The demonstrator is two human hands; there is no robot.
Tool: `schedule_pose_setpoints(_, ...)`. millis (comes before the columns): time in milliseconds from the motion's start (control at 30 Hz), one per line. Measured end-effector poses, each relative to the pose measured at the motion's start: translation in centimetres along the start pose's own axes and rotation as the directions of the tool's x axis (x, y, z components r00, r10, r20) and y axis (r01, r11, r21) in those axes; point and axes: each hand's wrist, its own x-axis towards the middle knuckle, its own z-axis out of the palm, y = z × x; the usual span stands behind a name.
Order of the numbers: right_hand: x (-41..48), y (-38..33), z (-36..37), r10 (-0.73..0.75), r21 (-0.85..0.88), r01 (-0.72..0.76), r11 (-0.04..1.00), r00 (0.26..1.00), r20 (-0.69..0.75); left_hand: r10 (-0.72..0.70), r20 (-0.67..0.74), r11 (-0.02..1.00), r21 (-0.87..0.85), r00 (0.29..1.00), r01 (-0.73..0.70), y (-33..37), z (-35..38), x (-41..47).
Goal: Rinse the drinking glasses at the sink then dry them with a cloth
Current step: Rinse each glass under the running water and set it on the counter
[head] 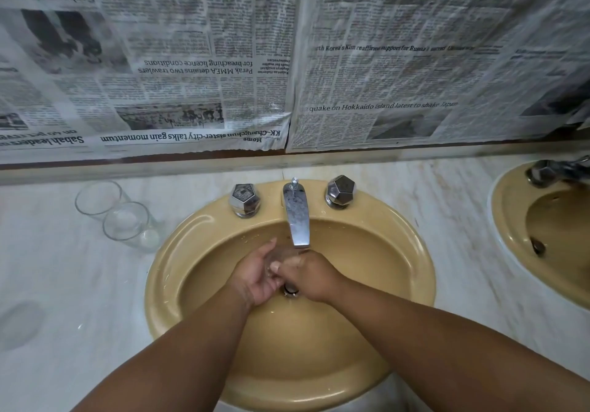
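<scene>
Between both hands, under spout (297, 216), clear glass (281, 260), faint against basin. Left hand (255, 279) cups it, fingers curled round; right hand (311, 276) grips its near side, fingers bent. Sink (166, 268) rim surrounds hands. Two more glasses (131, 226), close together, stand well left of left hand on counter (64, 284). Risk: wet glass slips, strikes spout or basin, chips.

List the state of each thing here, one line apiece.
held glass: under the spout, in both hands
left hand: holds the held glass
right hand: holds the held glass
back glass: upright on the counter, looks empty
front glass: upright on the counter, looks empty
sink: basin wet
</scene>
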Motion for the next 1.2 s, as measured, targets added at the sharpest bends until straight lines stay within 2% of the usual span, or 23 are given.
schedule_pose_setpoints(67, -0.3, 0.2, -0.5, -0.116, -0.268, 0.099, 0.958, 0.992, -0.046, -0.067, 0.083, 0.998, 0.021, 0.994, 0.065, 0.0, 0.0, -0.6)
schedule_pose_setpoints(100, -0.4, 0.7, -0.3, -0.117, -0.298, 0.096, 0.95, 0.992, -0.053, -0.083, 0.089, 0.996, 0.034, 0.993, 0.08, -0.1, 0.3, -0.9)
schedule_pose_setpoints(167, -0.8, -0.2, 0.1, 0.089, 0.042, -0.087, 0.995, 0.995, -0.05, -0.065, -0.024, 0.994, 0.088, 0.998, 0.067, -0.2, 0.9, -0.8)
schedule_pose_setpoints(233, -0.6, -0.5, 0.8, 0.33, 0.434, -0.306, 0.848, 0.944, 0.019, 0.009, -0.132, 0.991, 0.135, 0.991, 0.009, -0.4, 1.3, -0.7)
schedule_pose_setpoints(267, -0.6, -1.0, 0.9, 0.367, 0.509, -0.313, 0.802, 0.93, -0.005, 0.038, -0.152, 0.987, 0.158, 0.988, -0.014, -0.4, 1.5, -0.7)
schedule_pose_setpoints(300, -0.9, -1.2, 0.9, 0.37, 0.473, -0.28, 0.835, 0.923, -0.107, 0.062, -0.154, 0.984, 0.177, 0.986, -0.034, -0.4, 1.7, -0.8)
schedule_pose_setpoints(367, -1.3, -0.7, 1.1, 0.356, 0.266, -0.275, 0.924, 0.872, -0.335, 0.091, -0.151, 0.976, 0.21, 0.984, -0.058, -0.2, 2.3, -1.3)
schedule_pose_setpoints(433, -1.4, -0.2, 1.2, 0.354, 0.257, -0.275, 0.926, 0.868, -0.347, 0.111, -0.156, 0.95, 0.307, 0.982, -0.059, 0.0, 3.2, -2.0)
schedule_pose_setpoints(500, -0.9, 0.0, 0.9, 0.383, 0.42, -0.247, 0.873, 0.881, -0.277, 0.171, -0.138, 0.898, 0.43, 0.976, -0.096, -0.4, 3.7, -1.9)
schedule_pose_setpoints(567, -0.6, -0.4, -0.1, 0.506, 0.656, -0.283, 0.699, 0.845, -0.174, 0.281, -0.096, 0.827, 0.529, 0.955, -0.19, -0.8, 3.9, -1.8)
schedule_pose_setpoints(633, -0.7, -0.6, -1.2, 0.651, 0.829, -0.38, 0.411, 0.759, 0.026, 0.413, 0.025, 0.682, 0.654, 0.911, -0.327, -1.1, 3.8, -2.1)
schedule_pose_setpoints(700, -0.9, -0.3, -1.6, 0.666, 0.868, -0.47, 0.161, 0.701, 0.255, 0.472, 0.162, 0.53, 0.733, 0.867, -0.426, -1.4, 3.6, -2.5)
schedule_pose_setpoints(733, -0.9, -0.3, -1.6, 0.65, 0.865, -0.485, 0.13, 0.7, 0.296, 0.485, 0.192, 0.476, 0.761, 0.853, -0.441, -1.5, 3.4, -2.4)
schedule_pose_setpoints(800, -1.0, -0.9, -1.3, 0.623, 0.868, -0.468, 0.167, 0.732, 0.275, 0.492, 0.143, 0.466, 0.79, 0.859, -0.398, -1.3, 3.1, -2.1)
schedule_pose_setpoints(833, -1.1, -1.4, -1.0, 0.609, 0.873, -0.418, 0.25, 0.769, 0.194, 0.452, 0.046, 0.564, 0.759, 0.891, -0.325, -0.8, 2.9, -1.9)
schedule_pose_setpoints(867, -1.0, -1.8, -0.7, 0.584, 0.862, -0.345, 0.372, 0.808, 0.071, 0.34, -0.094, 0.714, 0.673, 0.936, -0.192, -0.3, 2.8, -1.8)
schedule_pose_setpoints(900, -0.9, -2.0, -0.1, 0.547, 0.809, -0.281, 0.516, 0.835, -0.059, 0.158, -0.217, 0.848, 0.529, 0.963, -0.02, 0.3, 2.9, -2.0)
schedule_pose_setpoints(933, -0.8, -2.0, 0.4, 0.49, 0.716, -0.236, 0.657, 0.855, -0.168, -0.009, -0.272, 0.906, 0.405, 0.962, 0.123, 0.9, 2.9, -2.4)
schedule_pose_setpoints(967, -0.6, -1.7, 1.0, 0.427, 0.609, -0.208, 0.765, 0.872, -0.239, -0.092, -0.292, 0.919, 0.343, 0.952, 0.194, 1.2, 2.9, -2.8)
schedule_pose_setpoints(1033, -0.3, -1.3, 1.5, 0.391, 0.489, -0.222, 0.843, 0.879, -0.275, -0.062, -0.28, 0.92, 0.357, 0.958, 0.164, 1.0, 2.8, -3.0)
schedule_pose_setpoints(1100, 0.1, -1.6, 1.0, 0.478, 0.534, -0.297, 0.792, 0.845, -0.239, 0.168, -0.186, 0.876, 0.479, 0.968, -0.06, 0.3, 3.0, -3.0)
schedule_pose_setpoints(1133, 0.3, -1.9, 0.5, 0.568, 0.62, -0.362, 0.696, 0.806, -0.167, 0.327, -0.107, 0.804, 0.553, 0.939, -0.217, -0.2, 2.8, -2.8)
schedule_pose_setpoints(1200, 0.3, -2.1, -0.4, 0.728, 0.765, -0.518, 0.382, 0.679, 0.096, 0.527, 0.039, 0.607, 0.682, 0.849, -0.408, -1.1, 2.2, -2.5)
